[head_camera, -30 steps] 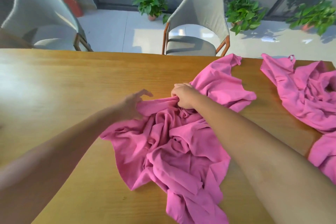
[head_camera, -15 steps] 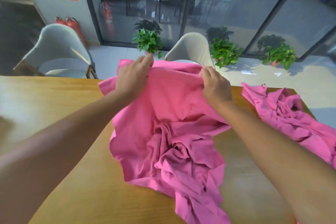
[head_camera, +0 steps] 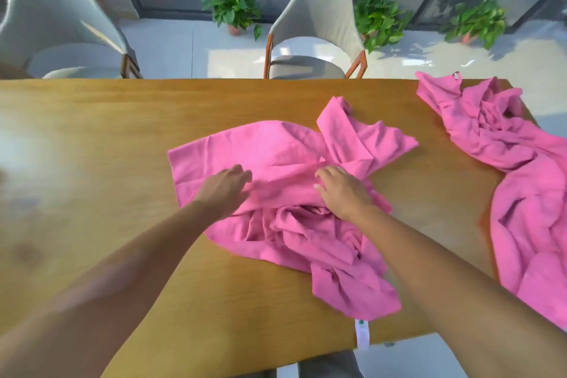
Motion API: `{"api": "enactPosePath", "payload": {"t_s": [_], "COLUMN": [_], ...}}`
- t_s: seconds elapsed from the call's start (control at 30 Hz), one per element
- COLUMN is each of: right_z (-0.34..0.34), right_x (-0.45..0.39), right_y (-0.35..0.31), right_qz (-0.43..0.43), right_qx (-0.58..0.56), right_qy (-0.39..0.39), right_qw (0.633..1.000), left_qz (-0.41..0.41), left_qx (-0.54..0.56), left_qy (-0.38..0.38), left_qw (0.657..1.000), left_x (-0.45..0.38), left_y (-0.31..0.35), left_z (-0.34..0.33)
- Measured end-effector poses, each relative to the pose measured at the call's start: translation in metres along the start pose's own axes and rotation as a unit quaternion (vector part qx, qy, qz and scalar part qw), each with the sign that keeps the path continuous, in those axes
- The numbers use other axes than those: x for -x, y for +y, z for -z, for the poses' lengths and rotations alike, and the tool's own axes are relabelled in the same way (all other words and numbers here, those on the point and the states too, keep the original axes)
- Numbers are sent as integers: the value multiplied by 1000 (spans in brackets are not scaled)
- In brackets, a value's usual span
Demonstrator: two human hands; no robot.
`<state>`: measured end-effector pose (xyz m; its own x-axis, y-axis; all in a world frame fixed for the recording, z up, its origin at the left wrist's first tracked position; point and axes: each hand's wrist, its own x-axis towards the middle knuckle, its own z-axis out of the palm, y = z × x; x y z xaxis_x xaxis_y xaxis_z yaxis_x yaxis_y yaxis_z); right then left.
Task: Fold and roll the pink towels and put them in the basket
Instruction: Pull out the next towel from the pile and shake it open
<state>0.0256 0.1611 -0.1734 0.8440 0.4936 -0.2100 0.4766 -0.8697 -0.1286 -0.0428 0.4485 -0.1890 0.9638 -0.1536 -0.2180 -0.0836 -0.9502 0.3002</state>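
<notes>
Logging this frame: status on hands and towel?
Left hand and right hand flat on the pink towel. Towel partly spread, near half bunched. Second pink pile right. No basket visible.

One towel [head_camera: 276,163] lay mid-table [head_camera: 92,138], both hands [head_camera: 224,187] [head_camera: 343,190] on it. A towel heap [head_camera: 506,144] lay at the right edge. Two chairs [head_camera: 316,27] [head_camera: 61,24] stood beyond the far edge, plants [head_camera: 233,6] behind them.

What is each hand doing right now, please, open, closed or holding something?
Left hand: open, fingers flat on the pink towel.
Right hand: open, fingers resting on the same towel, gripping nothing.
</notes>
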Motion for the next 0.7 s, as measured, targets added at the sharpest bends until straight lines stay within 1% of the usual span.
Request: {"api": "enactPosePath", "payload": {"t_s": [0.03,0.07,0.1,0.13,0.2,0.27,0.3,0.37,0.4,0.47,0.5,0.57,0.63,0.7], "right_z": [1,2,2,2,0,-3,-3,0,4,15,22,35,50,66], "right_x": [-6,-13,-20,-26,-38,-46,-48,-48,-46,-39,-35,-24,-12,0], "right_y": [2,4,7,9,17,26,30,37,40,46,49,53,53,50], "right_qz": [3,0,-9,-22,-41,-28,-15,1,4,2,0,2,3,-3], "right_qx": [3,-4,-19,-33,-29,25,53,83,89,97,95,88,98,134], "right_qy": [33,55,59,43,-32,-100,-110,-106,-106,-120,-130,-144,-143,-143], "right_qw": [999,998,998,998,998,994,992,991,990,988,987,986,985,981], "left_qz": [11,27,40,47,36,1,-19,-45,-38,10,32,67,90,111], "left_qx": [13,22,26,21,-28,-93,-110,-93,-59,9,24,20,-9,-43], "left_qy": [17,18,2,-24,-80,-116,-123,-131,-136,-144,-130,-77,-29,1], "left_qw": [1000,999,999,998,996,989,986,986,988,989,991,995,995,993], "left_x": [-6,-12,-18,-24,-33,-39,-39,-35,-31,-20,-14,0,14,32], "left_y": [2,3,5,5,4,1,0,-2,-3,-9,-13,-15,-9,4], "left_z": [2,3,2,1,-3,-5,-5,-2,1,14,22,45,68,92]}}
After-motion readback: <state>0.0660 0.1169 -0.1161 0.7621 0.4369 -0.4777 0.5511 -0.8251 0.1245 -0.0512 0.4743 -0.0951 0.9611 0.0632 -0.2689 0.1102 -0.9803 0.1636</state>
